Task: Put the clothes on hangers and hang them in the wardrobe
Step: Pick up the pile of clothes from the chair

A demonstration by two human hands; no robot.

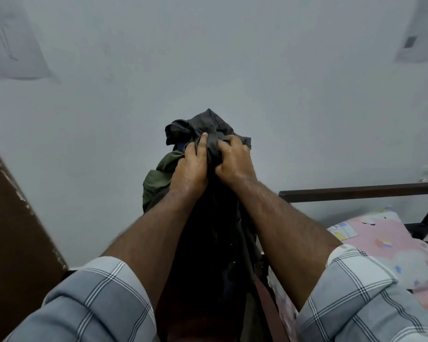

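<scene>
Up against the pale grey wall (232,58), at the centre of my view, I have both hands raised and bunched into a dark grey garment (203,124). My left hand (189,169) grips the cloth with its fingers (202,141) curled into the folds, thumb lying along the top. My right hand (235,161) touches the left one and pinches the same cloth, its fingers tucked in. Below the grey piece hangs an olive green garment (158,178), just beside my left wrist, and darker clothes (208,243) drop between my forearms; I cannot tell what carries them, since my arms hide it. Rolled checked sleeves (97,297) fill the lower corners. On my right stands a bed with a dark frame rail (356,191) and a pink patterned sheet (381,243). On my left a brown panel (13,230) with chipped edging leans into view. Two blurred papers are stuck on the wall, one upper left (13,43), one upper right (420,33).
</scene>
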